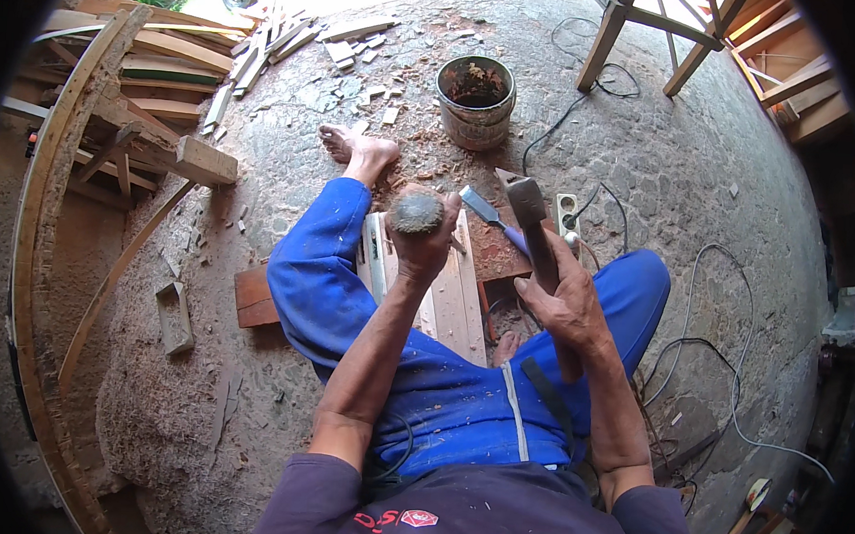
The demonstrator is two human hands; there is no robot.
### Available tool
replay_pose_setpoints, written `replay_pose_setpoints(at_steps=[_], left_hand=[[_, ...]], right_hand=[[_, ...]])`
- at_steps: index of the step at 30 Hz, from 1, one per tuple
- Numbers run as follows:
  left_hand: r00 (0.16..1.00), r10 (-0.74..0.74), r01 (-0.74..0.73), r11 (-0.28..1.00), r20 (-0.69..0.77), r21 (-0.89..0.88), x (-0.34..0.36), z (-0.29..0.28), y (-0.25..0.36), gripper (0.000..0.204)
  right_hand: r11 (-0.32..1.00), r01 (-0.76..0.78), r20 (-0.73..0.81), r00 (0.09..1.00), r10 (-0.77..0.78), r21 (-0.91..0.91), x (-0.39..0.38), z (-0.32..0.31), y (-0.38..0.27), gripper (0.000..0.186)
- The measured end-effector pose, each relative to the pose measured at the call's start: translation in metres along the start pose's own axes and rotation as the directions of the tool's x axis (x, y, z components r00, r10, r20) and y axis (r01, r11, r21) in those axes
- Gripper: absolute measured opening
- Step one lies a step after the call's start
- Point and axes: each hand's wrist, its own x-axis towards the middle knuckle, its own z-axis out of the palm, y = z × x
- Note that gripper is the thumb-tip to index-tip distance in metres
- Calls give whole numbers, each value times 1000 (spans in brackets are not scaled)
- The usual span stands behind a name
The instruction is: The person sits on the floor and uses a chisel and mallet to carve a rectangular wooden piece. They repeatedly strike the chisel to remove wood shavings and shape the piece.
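Observation:
My left hand (426, 252) is closed round an upright chisel (417, 211). Its battered, round handle end faces up, and its blade is hidden below. Gripped by its wooden handle in my right hand (571, 299) is a hammer (525, 201), its head raised to the right of the chisel. Under my left hand, between my legs, lies a pale wooden workpiece (454, 317) with long strips and grooves. A second chisel (482, 207) with a blue-purple handle lies beyond it, partly covered by the hammer.
A dirty bucket (474, 115) stands ahead amid shavings and offcuts. A socket strip (567, 216) with cables is right of the hammer. Reddish wood (257, 297) lies beneath the workpiece. A curved timber frame (54, 199) and stacked planks stand left; wooden trestle legs (605, 44) are far right.

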Motion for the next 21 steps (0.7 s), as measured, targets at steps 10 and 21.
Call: replay_pose_setpoints(at_steps=[10,21], left_hand=[[985,172,-173,981,18,89,38,49,10,28],[995,96,-96,995,-12,15,39,47,-7,26]], right_hand=[[682,-409,106,892,440,606,-6,14,92,53],[643,-440,159,880,448,627,5,17,99,38]])
